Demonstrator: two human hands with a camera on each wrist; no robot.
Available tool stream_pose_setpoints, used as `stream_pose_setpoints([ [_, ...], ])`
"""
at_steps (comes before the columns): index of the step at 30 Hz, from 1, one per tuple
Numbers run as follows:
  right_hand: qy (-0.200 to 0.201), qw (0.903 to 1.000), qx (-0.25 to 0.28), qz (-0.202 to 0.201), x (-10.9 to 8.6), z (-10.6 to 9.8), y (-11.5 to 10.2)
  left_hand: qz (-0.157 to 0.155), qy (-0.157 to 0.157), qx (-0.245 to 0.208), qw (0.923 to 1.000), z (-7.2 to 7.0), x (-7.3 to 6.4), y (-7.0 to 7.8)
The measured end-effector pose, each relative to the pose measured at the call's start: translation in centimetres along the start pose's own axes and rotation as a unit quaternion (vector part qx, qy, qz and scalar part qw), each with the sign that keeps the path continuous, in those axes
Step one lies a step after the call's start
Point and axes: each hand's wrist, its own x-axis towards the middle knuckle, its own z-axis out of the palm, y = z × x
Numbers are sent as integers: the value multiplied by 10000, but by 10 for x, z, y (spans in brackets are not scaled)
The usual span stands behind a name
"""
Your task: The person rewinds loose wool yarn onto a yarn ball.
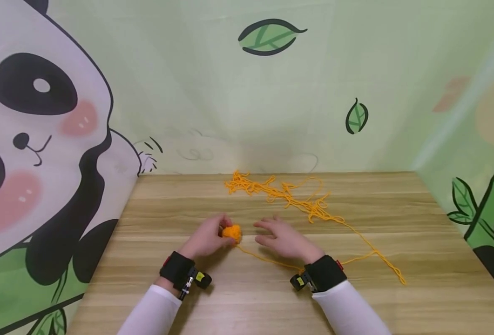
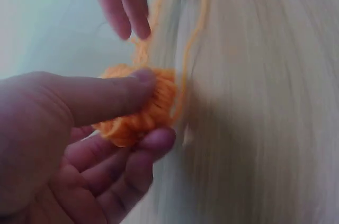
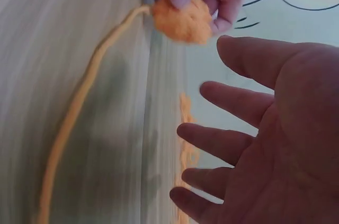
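Observation:
A small orange ball of yarn [image 1: 232,233] is pinched between the thumb and fingers of my left hand [image 1: 210,236]. In the left wrist view the thumb lies across the top of the wound yarn ball [image 2: 164,99], with fingertips beneath it. From the ball, a single yarn strand [image 3: 79,94] runs toward the right wrist, passing below it. My right hand [image 1: 283,237] hovers to the right of the ball, holding nothing; its fingers are spread and point toward the ball in the right wrist view.
A loose tangle of orange yarn [image 1: 286,195] stretches across the back of the wooden table [image 1: 247,302]. Its tail ends in a doubled strand [image 1: 391,267] at the right. Behind the table hangs a pale green backdrop [image 1: 230,93] printed with leaves and a panda.

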Motion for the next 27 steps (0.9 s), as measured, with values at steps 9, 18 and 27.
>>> stream_pose_setpoints([
  [9, 119, 9802, 1975, 71, 6, 4, -15, -34, 329, -3335, 9422, -2, -1, 36],
  [18, 775, 9919, 946, -353, 4, -2, -39, -195, 1623, -3320, 9290, -2, -5, 63],
  [27, 1636, 9826, -605, -638, -9, -18, -53, 384, 1666, -1402, 9752, 5, -17, 60],
])
